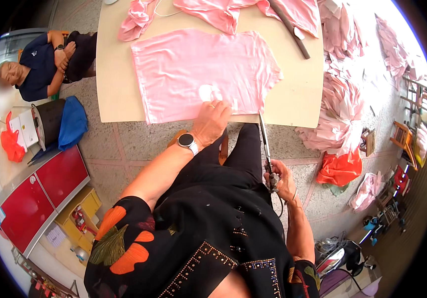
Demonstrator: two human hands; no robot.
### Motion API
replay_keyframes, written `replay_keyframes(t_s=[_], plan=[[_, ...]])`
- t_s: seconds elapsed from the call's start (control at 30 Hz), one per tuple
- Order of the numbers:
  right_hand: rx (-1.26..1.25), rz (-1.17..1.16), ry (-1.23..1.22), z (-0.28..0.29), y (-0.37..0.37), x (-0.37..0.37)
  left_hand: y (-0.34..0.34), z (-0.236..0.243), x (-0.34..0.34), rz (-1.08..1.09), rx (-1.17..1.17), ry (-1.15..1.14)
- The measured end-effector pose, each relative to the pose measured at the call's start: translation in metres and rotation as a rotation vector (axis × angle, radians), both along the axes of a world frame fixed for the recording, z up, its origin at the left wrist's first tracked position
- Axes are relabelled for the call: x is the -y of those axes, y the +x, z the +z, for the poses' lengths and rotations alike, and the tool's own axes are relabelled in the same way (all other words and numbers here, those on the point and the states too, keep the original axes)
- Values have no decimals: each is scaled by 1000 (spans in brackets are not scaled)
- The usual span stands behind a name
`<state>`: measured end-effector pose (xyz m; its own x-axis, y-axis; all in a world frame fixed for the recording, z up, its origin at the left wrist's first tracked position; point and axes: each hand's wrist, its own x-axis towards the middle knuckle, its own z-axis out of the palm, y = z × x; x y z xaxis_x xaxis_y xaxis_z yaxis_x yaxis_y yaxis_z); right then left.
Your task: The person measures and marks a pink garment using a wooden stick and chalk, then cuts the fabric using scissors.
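Note:
A pink fabric garment piece (188, 69) lies spread on the pale table (298, 94), with a white patch near its front edge. My left hand (211, 121), wearing a watch, rests on that edge beside the white patch, its fingers bent and lying on the fabric. My right hand (280, 179) grips long dark-handled scissors (265, 144) below the table's edge; their blades point up to the fabric's front right corner.
More pink fabric (208, 10) and a dark bar (293, 32) lie at the table's back. Pink piles (335, 114) and a red bag (340, 166) stand on the right. A seated person (37, 67), blue bag (72, 121) and red cabinet (59, 179) are on the left.

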<state>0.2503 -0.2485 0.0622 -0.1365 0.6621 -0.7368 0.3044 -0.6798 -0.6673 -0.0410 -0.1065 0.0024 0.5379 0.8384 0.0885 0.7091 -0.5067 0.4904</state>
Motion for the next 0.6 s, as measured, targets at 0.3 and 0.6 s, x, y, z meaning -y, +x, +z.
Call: replay_keyframes(t_s=[0.3, 0.6], plan=[[-17, -78, 63, -6, 1, 3, -3, -1, -1, 6, -8, 22], [-19, -105, -29, 3, 1, -2, 0, 3, -4, -29, -91, -53]])
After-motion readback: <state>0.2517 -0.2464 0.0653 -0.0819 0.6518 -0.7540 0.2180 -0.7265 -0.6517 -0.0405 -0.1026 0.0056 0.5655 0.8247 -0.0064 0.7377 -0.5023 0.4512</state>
